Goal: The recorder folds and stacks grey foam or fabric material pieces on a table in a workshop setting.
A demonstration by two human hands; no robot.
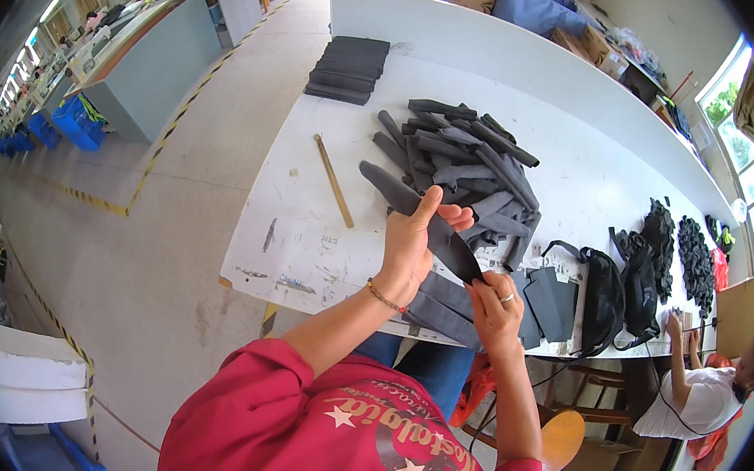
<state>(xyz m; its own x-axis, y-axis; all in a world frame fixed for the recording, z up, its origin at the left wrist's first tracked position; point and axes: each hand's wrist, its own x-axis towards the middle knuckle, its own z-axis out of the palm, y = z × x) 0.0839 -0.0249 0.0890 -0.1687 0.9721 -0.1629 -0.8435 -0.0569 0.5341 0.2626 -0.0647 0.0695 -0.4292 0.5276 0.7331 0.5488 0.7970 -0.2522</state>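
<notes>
A long dark grey fabric strip [390,187] slants over the table's front part, its far end pointing up and left. My left hand [411,238] is closed round its middle, with the thumb raised and fingertips showing past the strip's edge. At the near end, my right hand [498,311] pinches the strip; a ring is on one finger. Beneath my hands lie more flat grey strips [446,312] at the table's front edge. Just beyond is a loose heap of rolled or folded dark strips [468,167].
On the white table [292,237] are a wooden stick [334,181], a neat stack of dark strips [346,71], flat dark panels [550,303] and black bags [604,300]. A co-worker [695,389] sits at the right. Along the table's back runs a raised white board [501,45].
</notes>
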